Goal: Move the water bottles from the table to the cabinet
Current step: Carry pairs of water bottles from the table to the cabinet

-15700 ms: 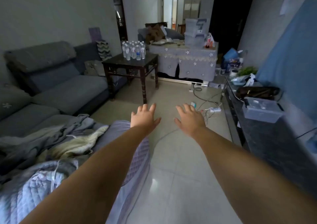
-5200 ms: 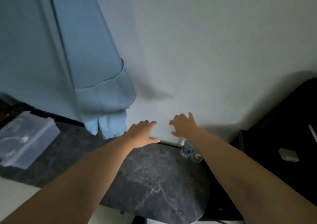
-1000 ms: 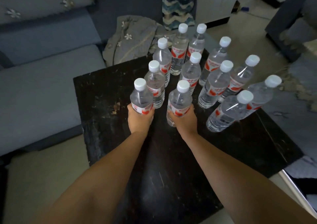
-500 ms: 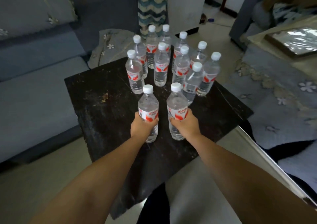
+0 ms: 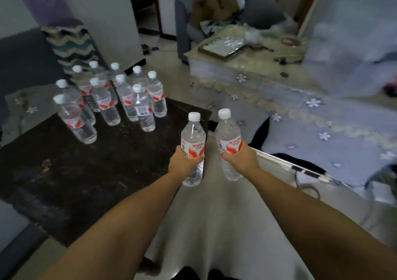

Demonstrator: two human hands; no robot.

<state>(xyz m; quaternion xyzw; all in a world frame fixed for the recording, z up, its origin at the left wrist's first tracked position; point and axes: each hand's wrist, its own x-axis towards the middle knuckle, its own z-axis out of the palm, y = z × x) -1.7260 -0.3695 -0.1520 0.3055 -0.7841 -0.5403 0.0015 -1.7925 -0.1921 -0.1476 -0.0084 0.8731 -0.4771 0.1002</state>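
Note:
My left hand [image 5: 182, 161] grips a clear water bottle [image 5: 193, 133] with a white cap and red label, held upright over the right edge of the dark wooden table [image 5: 64, 172]. My right hand [image 5: 241, 158] grips a second, matching bottle [image 5: 228, 131], upright above the pale floor just right of the table. Several more water bottles [image 5: 111, 99] stand clustered on the table's far left part. The cabinet is not in view.
A grey sofa [image 5: 19, 65] with a zigzag cushion [image 5: 71, 45] lies behind the table. To the right stands a low table under a flowered cloth [image 5: 300, 116] with a tray on it. Pale tiled floor [image 5: 225, 226] runs below my arms; cables lie at right.
Both hands have lifted their bottles off the table and swung them right, past the table's edge. My view has turned right, so the remaining bottles now sit at the left.

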